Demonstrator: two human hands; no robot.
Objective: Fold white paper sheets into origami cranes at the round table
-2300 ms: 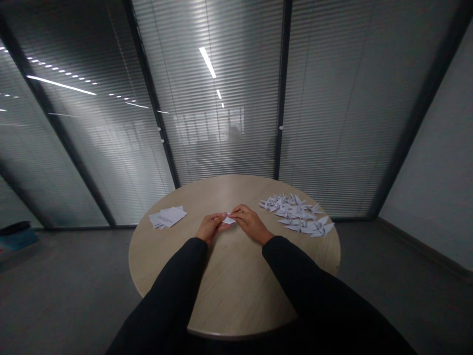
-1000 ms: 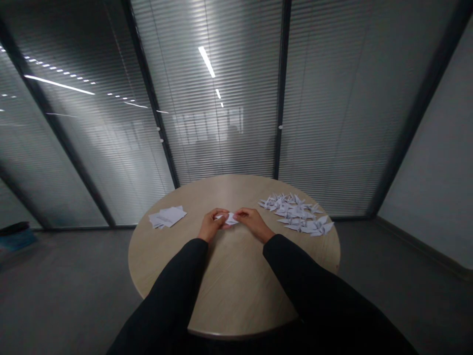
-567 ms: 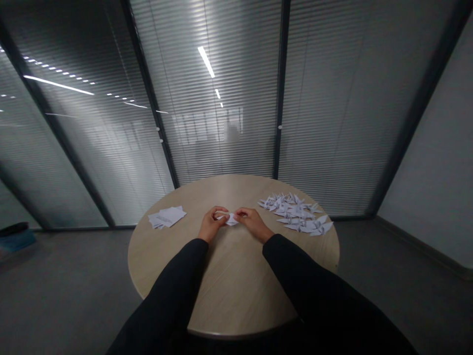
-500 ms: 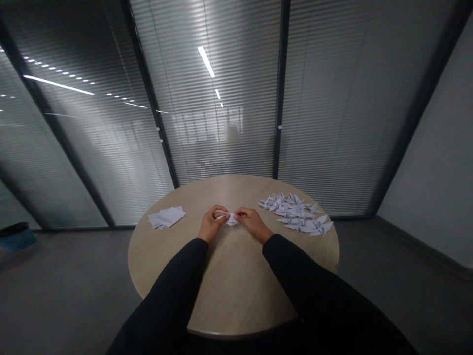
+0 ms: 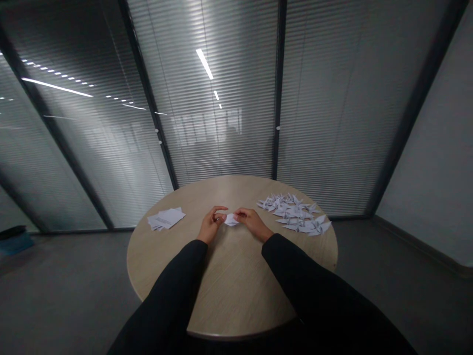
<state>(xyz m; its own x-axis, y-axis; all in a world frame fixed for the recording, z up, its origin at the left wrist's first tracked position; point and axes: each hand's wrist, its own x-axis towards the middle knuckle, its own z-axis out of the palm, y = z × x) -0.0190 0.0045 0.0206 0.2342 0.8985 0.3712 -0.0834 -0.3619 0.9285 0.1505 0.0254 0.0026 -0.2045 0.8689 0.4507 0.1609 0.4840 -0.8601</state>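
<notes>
White folded paper piece [image 5: 231,220], lying lengthwise side to side, tip pointing toward the parted-fingered left hand [image 5: 211,225], right hand [image 5: 253,223] pinching its other end

The round, pale wood-grain surface [image 5: 229,296] carries a loose stack of white paper sheets [image 5: 166,219] toward its left edge and, toward its right edge, a wide heap of folded paper cranes [image 5: 295,214], apparently white, though the dim view makes their exact colour hard to judge.
</notes>
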